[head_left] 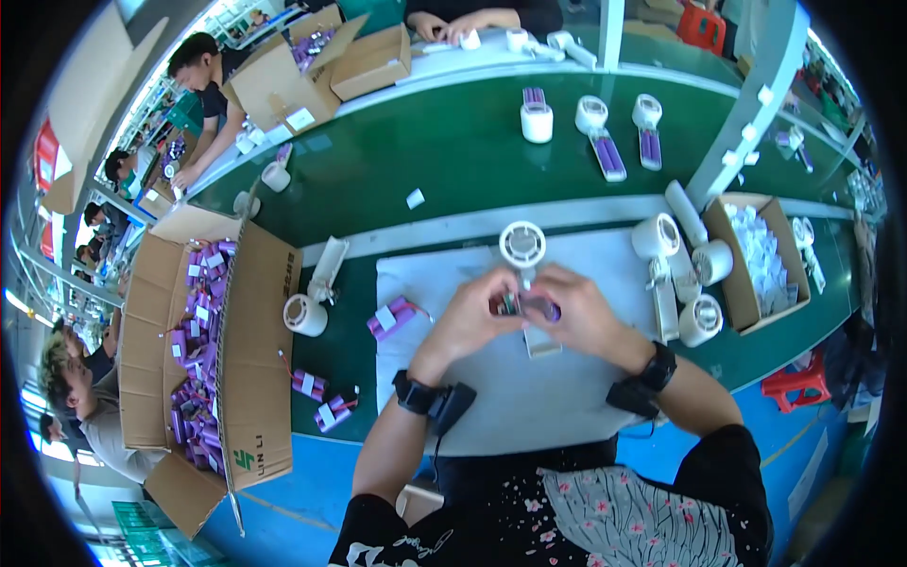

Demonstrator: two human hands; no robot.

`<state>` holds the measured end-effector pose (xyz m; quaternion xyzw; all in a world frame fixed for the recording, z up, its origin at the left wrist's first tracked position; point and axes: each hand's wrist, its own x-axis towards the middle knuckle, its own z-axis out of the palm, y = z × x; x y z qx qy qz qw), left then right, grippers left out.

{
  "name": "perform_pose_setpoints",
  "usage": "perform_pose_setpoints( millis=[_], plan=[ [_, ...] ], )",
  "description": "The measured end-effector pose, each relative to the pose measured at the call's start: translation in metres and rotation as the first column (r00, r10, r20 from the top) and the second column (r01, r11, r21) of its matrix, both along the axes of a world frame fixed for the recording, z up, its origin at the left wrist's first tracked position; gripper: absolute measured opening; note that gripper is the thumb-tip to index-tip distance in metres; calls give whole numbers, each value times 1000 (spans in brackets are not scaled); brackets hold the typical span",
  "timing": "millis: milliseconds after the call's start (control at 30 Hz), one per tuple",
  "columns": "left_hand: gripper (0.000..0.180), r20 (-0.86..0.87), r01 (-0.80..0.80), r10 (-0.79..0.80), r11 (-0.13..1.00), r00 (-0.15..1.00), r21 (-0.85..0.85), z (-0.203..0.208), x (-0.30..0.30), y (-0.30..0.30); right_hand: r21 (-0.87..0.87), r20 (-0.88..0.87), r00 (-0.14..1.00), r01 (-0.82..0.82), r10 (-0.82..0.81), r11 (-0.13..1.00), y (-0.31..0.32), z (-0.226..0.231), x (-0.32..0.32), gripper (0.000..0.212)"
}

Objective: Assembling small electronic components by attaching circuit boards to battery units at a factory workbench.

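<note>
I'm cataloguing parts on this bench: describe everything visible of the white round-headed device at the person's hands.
The white round-headed device looks like smooth plastic. Its head, with a ringed grille, faces up over the far edge of the pale mat. A narrow, pale handle end appears to show nearer the person. The left hand and right hand hide its middle; whether it rests on the mat is unclear.
</note>
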<state>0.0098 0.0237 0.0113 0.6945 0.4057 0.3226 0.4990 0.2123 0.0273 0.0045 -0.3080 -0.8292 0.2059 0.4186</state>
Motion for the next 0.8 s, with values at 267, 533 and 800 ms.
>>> perform_pose_setpoints(
  millis=[267,533,800],
  plan=[
    [36,44,-33,38,994,998,-102,4,0,-11,-162,109,992,87,-70,983,-11,5,-5,13],
    [33,46,8,-7,1000,999,-10,-1,-2,-9,-151,123,988,107,-89,983,-10,4,-8,12],
    [30,-98,-76,117,934,988,349,-4,-5,-12,-164,144,985,122,-99,979,-12,6,-8,14]
  ],
)
